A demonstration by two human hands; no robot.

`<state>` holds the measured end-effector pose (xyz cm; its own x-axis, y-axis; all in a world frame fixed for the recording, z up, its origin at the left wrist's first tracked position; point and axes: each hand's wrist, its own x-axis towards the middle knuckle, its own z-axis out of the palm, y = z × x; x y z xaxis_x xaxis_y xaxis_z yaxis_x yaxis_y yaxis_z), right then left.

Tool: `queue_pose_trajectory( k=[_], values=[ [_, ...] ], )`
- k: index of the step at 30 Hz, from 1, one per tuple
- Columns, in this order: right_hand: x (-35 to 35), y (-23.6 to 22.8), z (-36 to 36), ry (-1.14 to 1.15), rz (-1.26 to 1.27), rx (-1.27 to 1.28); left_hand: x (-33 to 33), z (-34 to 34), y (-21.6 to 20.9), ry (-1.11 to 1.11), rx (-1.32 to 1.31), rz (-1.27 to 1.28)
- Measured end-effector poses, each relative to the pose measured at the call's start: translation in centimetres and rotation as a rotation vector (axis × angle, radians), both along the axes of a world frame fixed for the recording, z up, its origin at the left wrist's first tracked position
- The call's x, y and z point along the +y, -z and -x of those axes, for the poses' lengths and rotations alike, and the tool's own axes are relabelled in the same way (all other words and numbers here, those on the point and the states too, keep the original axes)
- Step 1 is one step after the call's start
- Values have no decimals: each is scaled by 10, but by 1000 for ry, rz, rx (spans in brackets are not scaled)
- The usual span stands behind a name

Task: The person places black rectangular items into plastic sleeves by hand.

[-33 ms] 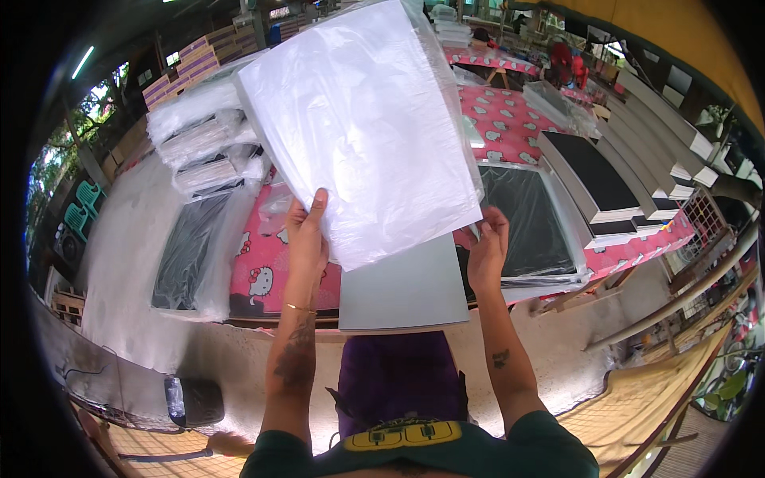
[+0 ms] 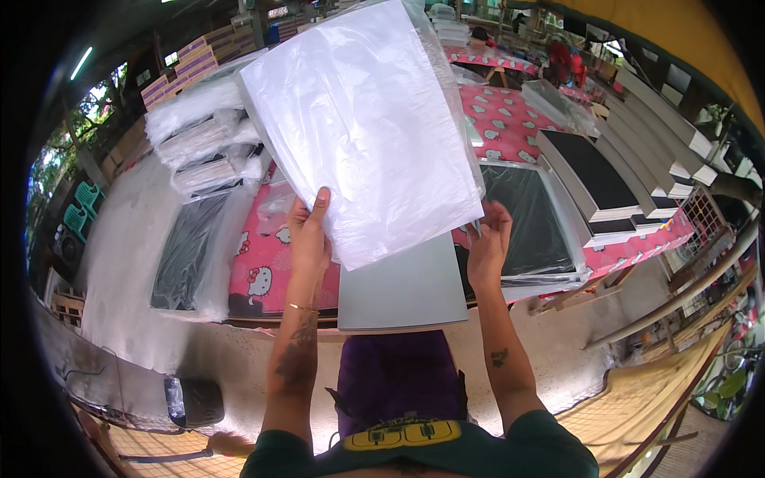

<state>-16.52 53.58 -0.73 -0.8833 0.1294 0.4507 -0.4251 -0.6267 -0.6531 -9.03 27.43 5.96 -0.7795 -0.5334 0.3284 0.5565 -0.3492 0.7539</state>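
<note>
A large white sheet in a clear plastic sleeve (image 2: 366,135) is raised at a tilt in front of me, above the table. My left hand (image 2: 309,223) grips its lower left edge, thumb on top and fingers behind. By the lower right corner, my right hand (image 2: 488,239) has its fingers curled and seems to pinch the sleeve's edge; the sheet partly hides the contact. Below it, a grey board (image 2: 402,291) lies at the table's front edge, its far part covered by the sheet.
Plastic-wrapped black panels lie left (image 2: 191,255) and right (image 2: 530,219) on the pink patterned tablecloth (image 2: 267,279). Wrapped bundles (image 2: 203,143) are piled at the left. Stacks of thick black-topped boards (image 2: 590,171) stand at the right. A black bin (image 2: 195,401) is on the floor.
The lower edge of the sleeved sheet has shifted very slightly, and the right hand's fingers have risen a little. The left hand keeps its grip.
</note>
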Motion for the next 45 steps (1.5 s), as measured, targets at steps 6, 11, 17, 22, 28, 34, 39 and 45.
queue_pose_trajectory(
  k=[6, 11, 17, 22, 28, 34, 39, 45],
  values=[
    [0, -38, 14, 416, -533, 98, 22, 1, -3, 4, -25, 112],
    [8, -43, 23, 522, -360, 80, 29, -8, -4, -114, -34, 66],
    [24, 0, 6, 250, 99, -104, 11, -2, -22, -93, 31, -99],
    [-21, -65, 17, 35, 278, -133, 53, 23, -6, -55, 1, 29],
    [-5, -60, 42, 240, 437, -277, 119, -7, 73, 475, -322, 111],
    [105, 9, 51, 577, 323, -405, -21, 35, 107, -367, -392, 1000],
    [166, 88, 61, 760, 183, -432, -125, 58, 141, -664, -611, 1719],
    [130, 23, 18, 1145, -327, -588, -128, 4, 134, -450, -672, 1567]
  ],
)
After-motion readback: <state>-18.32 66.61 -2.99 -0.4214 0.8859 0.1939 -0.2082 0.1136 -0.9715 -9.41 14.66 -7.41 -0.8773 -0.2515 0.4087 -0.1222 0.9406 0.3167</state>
